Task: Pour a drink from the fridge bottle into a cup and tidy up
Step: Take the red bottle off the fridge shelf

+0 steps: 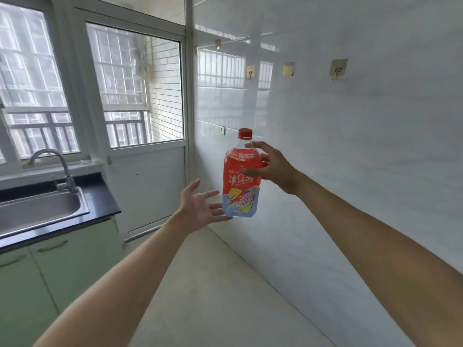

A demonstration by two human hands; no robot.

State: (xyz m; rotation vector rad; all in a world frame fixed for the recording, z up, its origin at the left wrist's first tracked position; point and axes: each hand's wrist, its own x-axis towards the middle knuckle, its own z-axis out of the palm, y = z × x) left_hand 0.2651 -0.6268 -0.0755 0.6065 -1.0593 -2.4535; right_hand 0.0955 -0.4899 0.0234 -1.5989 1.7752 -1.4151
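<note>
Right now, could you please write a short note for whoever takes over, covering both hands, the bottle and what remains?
Right hand grips the bottle round its upper half, roughly upright, in mid-air.
Left hand open, palm up, fingertips by the bottle's base; contact unclear.
Red cap on. No cup in view; sink on the left.
Done: bottle in hand.
Left: find cup, uncap, pour, recap, tidy up.

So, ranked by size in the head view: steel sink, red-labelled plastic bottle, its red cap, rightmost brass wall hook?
Steel sink
red-labelled plastic bottle
rightmost brass wall hook and red cap look alike, hook farther off: unranked
</note>
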